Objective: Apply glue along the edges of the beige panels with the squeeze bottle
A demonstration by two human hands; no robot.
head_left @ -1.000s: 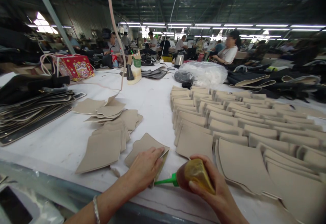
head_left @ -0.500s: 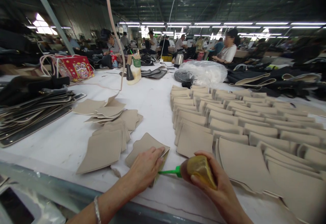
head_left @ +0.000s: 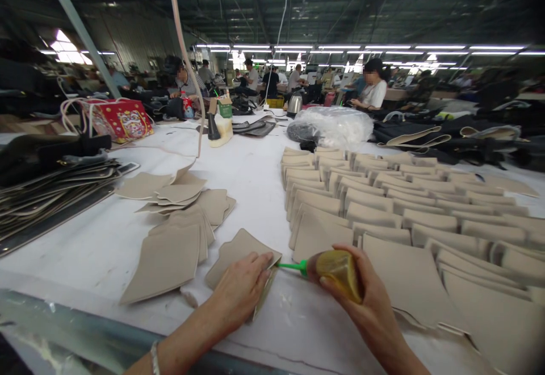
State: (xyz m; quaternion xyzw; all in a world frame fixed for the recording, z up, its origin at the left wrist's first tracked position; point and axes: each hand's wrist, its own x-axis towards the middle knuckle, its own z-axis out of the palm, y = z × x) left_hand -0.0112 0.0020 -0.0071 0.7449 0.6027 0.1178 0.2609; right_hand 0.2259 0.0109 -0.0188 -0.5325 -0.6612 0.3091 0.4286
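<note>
My left hand (head_left: 243, 285) rests over a beige leather-like piece (head_left: 236, 245), its fingers curled at the right edge and holding it; the thumb is mostly hidden. Below that edge, a second layer (head_left: 264, 297) sticks out. My right hand (head_left: 361, 290) is wrapped around a squeeze bottle (head_left: 336, 274) of amber liquid, tipped on its side. The bottle's thin green nozzle (head_left: 293, 266) points left, its tip at the piece's right corner near my left fingertips.
Loose beige pieces (head_left: 166, 255) lie fanned at left. Rows of folded beige pieces (head_left: 378, 201) cover the right side. Dark panels (head_left: 55, 199) are stacked far left. Behind stand a red bag (head_left: 121, 120), a clear plastic bundle (head_left: 332, 125) and a kettle (head_left: 294, 104). People work beyond.
The nozzle tip has moved up along the piece's right edge, from beside my left fingers to the corner. My left hand stays on the piece. The camera view has shifted slightly.
</note>
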